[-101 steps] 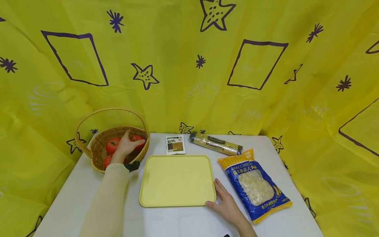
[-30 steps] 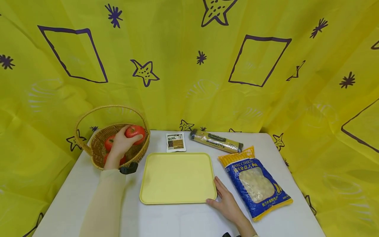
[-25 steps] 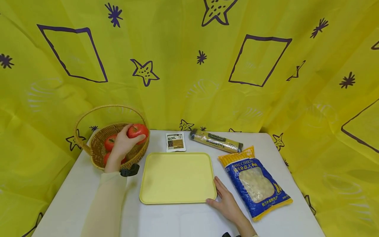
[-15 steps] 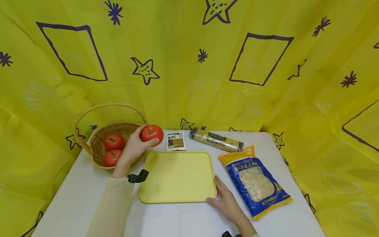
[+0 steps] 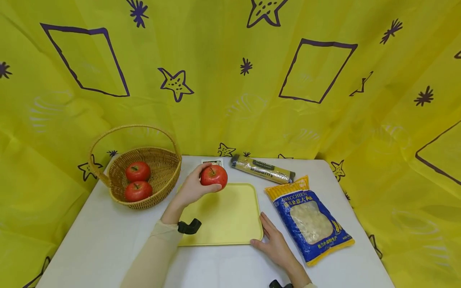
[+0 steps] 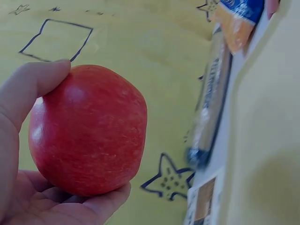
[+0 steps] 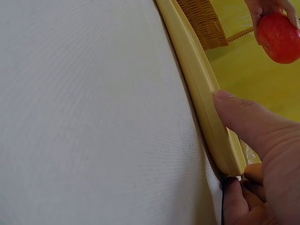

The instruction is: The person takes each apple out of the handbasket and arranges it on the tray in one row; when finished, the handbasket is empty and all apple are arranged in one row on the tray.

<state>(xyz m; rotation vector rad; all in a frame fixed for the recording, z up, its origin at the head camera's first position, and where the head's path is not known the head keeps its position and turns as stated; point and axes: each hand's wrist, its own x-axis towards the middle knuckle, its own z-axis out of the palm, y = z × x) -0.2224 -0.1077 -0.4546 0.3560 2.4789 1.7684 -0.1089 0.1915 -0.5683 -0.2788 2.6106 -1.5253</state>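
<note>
Here's the left hand (image 5: 192, 189) with a round red apple (image 5: 214, 177) in its grasp, thumb on one side and fingers curled around the other, the fruit showing above the far edge of the pale yellow rectangular tray (image 5: 232, 216). Down at the near right corner, the right hand (image 5: 274, 245) has that tray pinched, thumb on the near edge, fingers along the side. Two more red apples (image 5: 138, 182) sit in the woven brown wicker basket (image 5: 162, 166). Now, the danger: that rounded, glossy skin could slip if the thumb slackens, and an apple let go too high could bounce or roll over the low rim. Released this far back, it might clip the tray's edge or hit the small white packet (image 5: 212, 161). And should the right hand ease off, the tray might skid on the white cloth (image 5: 216, 266). Tough to judge the apple's height over the tray, mind. In the head view the apple and hand mask most of that packet, and the left arm covers the tray's left side; the left wrist view blurs the dark-ended spaghetti pack (image 5: 263, 169), while in the right wrist view the basket is cut off.
</note>
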